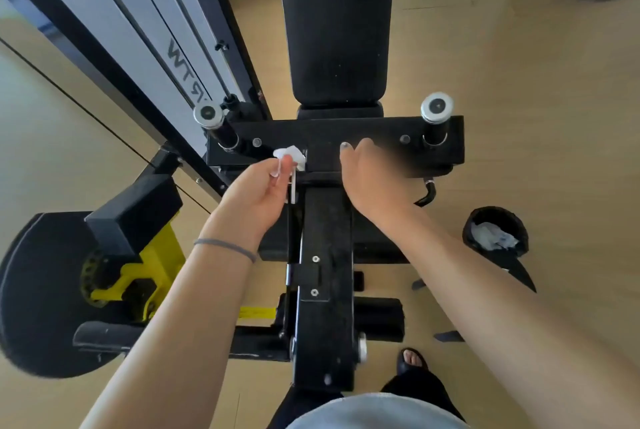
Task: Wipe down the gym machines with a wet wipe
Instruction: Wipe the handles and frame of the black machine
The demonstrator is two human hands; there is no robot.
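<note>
Risks first, as judged from this view. The wet wipe point(290, 157) is bunched small in the left hand point(256, 200), right by a thin chrome rod point(293, 188) and a bright fitting at the centre of the black crossbar point(332, 138) — the wad could snag there, tear, or slip out of a light pinch. A wad that small covers little per pass, so the bar ends and the two chrome-capped pegs, left point(208, 114) and right point(437, 106), may get skipped. The yellow-hubbed weight plate point(52, 290) at near left and the jointed black arm point(325, 290) below could pinch fingers if the machine moves under pressure.

Hands, left to right:
- Left hand: palm turned up, fingers curled together, fingertips pinching the white wipe just against the crossbar's left-centre. A grey band sits on that wrist.
- Right hand point(367, 179): back up, fingers bent over the crossbar's near edge, right of centre, thumb tip lying on the bar's top. Looks like bracing rather than wiping; the far side of it is blurred, so grip tightness cannot be told.

Far centre — the black back pad point(337, 23), no hand on it. Right, on the wood floor, a black bin point(495, 238) with crumpled pale wipes inside.
</note>
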